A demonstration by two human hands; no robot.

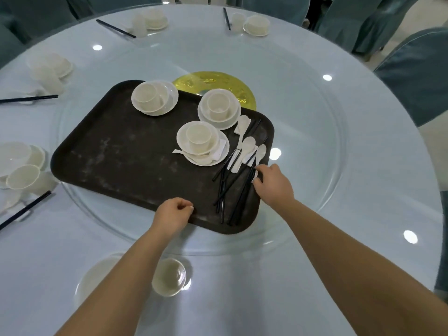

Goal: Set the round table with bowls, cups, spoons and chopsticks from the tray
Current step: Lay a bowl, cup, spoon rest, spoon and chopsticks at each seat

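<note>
**Hands at the near edge of the tray**

Nearest the camera, a small white bowl (pixel 169 277) sits on the pale round table (pixel 315 275), partly under the left forearm, with a white plate (pixel 97 275) just to its left. Beyond it the left hand (pixel 173 213) rests at the near edge of the dark tray (pixel 116 151), fingers curled in with nothing visibly between them. The right hand (pixel 272 184) reaches to the tray's right end, its fingertips pinching the near end of a white spoon (pixel 260 156); that spoon's long axis runs near to far, bowl end pointing away.

Black chopsticks (pixel 232 192) lie loose beside that hand, their long axes running from near-left to far-right, some crossing. Two more spoons (pixel 244 146) lie just left of the held one, pointing the same way.

Three stacks of cup, bowl and plate (pixel 201 141) stand on the tray's far and right parts. The tray lies on a glass turntable (pixel 303 117) with a yellow centre disc (pixel 218 81). Finished settings (pixel 150 21) ring the table's far and left edge.
</note>
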